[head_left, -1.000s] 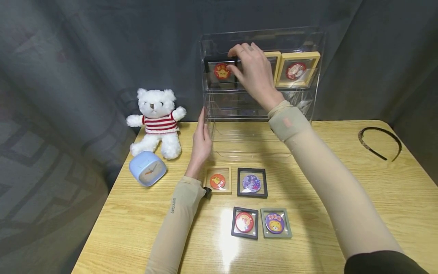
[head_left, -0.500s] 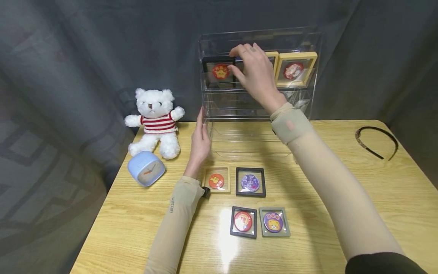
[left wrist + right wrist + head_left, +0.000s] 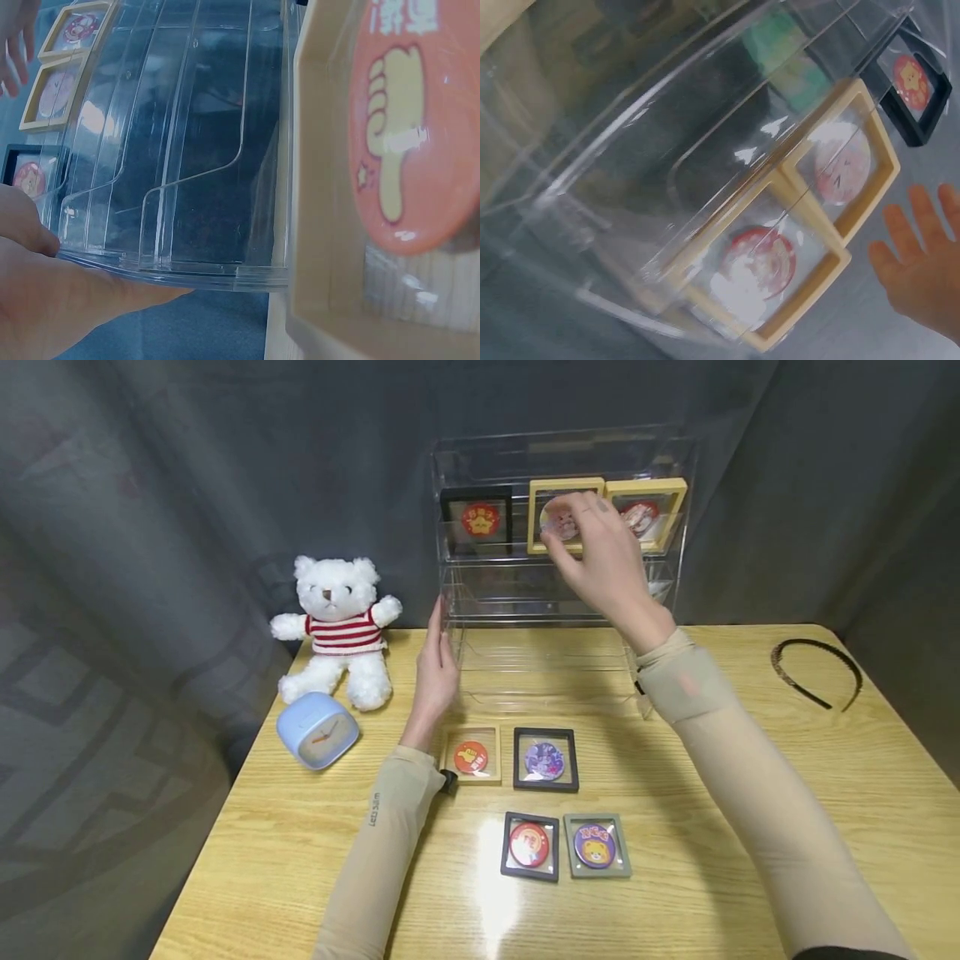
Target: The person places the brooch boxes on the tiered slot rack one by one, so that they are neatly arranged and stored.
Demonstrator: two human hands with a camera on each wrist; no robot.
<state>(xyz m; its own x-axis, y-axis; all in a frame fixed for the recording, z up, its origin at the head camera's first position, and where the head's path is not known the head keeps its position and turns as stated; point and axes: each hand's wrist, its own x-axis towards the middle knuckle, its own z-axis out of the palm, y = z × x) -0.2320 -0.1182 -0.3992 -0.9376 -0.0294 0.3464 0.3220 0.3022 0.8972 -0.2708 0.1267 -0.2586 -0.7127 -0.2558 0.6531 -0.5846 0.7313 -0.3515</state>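
Note:
A tiered clear plastic rack (image 3: 487, 578) stands at the back of the table. Its top tier holds a black frame (image 3: 477, 520) with a red star badge and two yellow frames, a middle yellow frame (image 3: 535, 516) and a right yellow frame (image 3: 670, 518). My left hand (image 3: 437, 681) rests against the rack's left side with fingers straight. In front of the yellow frames hovers my right hand (image 3: 609, 553), its fingers loosely bent; the right wrist view shows this hand (image 3: 922, 262) apart from the frames, holding nothing.
On the table before the rack lie a beige frame (image 3: 492, 735), a black frame (image 3: 545, 787), a dark frame (image 3: 530, 876) and a green frame (image 3: 622, 870), each with a badge. A white teddy bear (image 3: 341, 635) and blue clock (image 3: 318, 731) are left; a headband (image 3: 817, 647) is right.
My right hand has moved right and slightly down from beside the star-badge frame, uncovering more of the middle yellow frame. My left hand stays against the rack's side.

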